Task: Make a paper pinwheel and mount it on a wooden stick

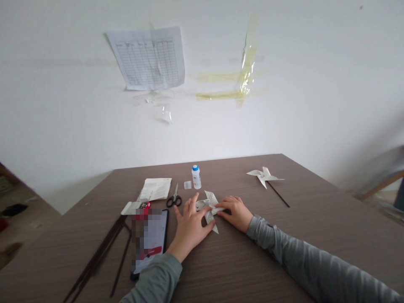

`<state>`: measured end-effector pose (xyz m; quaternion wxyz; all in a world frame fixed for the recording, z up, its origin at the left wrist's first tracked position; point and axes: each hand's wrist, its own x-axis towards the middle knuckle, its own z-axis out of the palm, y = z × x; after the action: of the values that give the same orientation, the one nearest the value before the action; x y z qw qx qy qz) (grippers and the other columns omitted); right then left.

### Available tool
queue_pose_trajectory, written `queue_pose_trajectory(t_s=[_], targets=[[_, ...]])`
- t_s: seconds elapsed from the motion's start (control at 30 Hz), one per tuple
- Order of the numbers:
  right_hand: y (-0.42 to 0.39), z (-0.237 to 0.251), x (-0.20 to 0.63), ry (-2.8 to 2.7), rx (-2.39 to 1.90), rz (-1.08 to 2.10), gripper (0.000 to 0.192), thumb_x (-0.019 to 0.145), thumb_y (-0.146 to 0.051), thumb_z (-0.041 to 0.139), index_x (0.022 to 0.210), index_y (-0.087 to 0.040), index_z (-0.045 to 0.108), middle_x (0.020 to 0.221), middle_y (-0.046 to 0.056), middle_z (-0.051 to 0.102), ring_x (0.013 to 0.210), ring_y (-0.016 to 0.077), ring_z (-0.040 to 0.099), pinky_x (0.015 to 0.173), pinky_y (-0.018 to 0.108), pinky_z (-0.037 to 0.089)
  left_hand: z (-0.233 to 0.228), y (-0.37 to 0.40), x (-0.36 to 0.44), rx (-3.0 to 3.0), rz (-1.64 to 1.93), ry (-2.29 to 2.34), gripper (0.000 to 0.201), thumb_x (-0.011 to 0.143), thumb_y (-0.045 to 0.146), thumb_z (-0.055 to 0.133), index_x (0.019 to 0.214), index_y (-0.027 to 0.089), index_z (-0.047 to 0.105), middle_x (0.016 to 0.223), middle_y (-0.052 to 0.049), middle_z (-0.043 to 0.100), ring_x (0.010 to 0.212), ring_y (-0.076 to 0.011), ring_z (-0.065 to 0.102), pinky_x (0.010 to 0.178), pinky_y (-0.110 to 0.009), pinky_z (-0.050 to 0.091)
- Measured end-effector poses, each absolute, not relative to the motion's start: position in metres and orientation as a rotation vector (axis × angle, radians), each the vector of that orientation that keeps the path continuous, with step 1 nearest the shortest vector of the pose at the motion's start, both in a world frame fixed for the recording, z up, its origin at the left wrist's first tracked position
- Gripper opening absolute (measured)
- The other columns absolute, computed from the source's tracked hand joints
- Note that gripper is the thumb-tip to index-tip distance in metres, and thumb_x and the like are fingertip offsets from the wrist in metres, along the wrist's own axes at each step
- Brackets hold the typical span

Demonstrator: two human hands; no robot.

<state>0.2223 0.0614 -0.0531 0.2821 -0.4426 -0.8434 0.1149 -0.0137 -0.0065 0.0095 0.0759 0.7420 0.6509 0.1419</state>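
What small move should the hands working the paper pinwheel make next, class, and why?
Probably keep the left hand pressing and let the right hand fetch the glue bottle. Both hands rest on the folded pinwheel, which has no stick, unlike the finished pinwheel; spare sticks lie to the left.

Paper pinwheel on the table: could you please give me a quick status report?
Left hand and right hand both pressing the paper pinwheel flat on the table. Scissors and glue bottle behind it, apart.
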Motion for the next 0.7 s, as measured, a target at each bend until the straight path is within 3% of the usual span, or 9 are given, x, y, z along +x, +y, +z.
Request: queue_pose_trajectory(t_s=[0.17, 0.37, 0.7], targets=[[0.062, -0.054, 0.222, -2.275, -1.187, 0.313, 0.023, 0.117, -0.025, 0.092, 0.135, -0.032, 0.103, 0.125, 0.01, 0.099, 0.126, 0.0348, 0.094, 0.126, 0.055, 0.07, 0.012, -0.008, -0.012, 2.224, 0.394, 1.954, 0.048, 0.105, 0.037, 0.102, 0.152, 0.046, 0.099, 0.208, -0.011, 0.055, 0.191, -0.0579, 0.05, 0.154, -0.099, 0.028], [0.062, -0.051, 0.223, -2.251, -1.203, 0.353, 0.027, 0.114, -0.019, 0.089, 0.134, -0.031, 0.104, 0.127, 0.012, 0.099, 0.127, 0.0381, 0.092, 0.125, 0.054, 0.068, 0.01, -0.008, -0.016, 2.215, 0.44, 1.956, 0.073, 0.104, 0.035, 0.104, 0.174, 0.049, 0.087, 0.209, -0.013, 0.053, 0.191, -0.0567, 0.05, 0.153, -0.1, 0.03], [0.079, -0.064, 0.234, -2.296, -1.068, 0.326, 0.028, 0.114, -0.022, 0.088, 0.137, -0.031, 0.101, 0.128, 0.011, 0.099, 0.126, 0.0353, 0.091, 0.119, 0.053, 0.071, 0.0, -0.01, -0.026, 2.272, 0.409, 1.99, 0.052, 0.111, 0.041, 0.098, 0.163, 0.04, 0.094, 0.205, -0.016, 0.058, 0.187, -0.0567, 0.056, 0.149, -0.102, 0.037]])
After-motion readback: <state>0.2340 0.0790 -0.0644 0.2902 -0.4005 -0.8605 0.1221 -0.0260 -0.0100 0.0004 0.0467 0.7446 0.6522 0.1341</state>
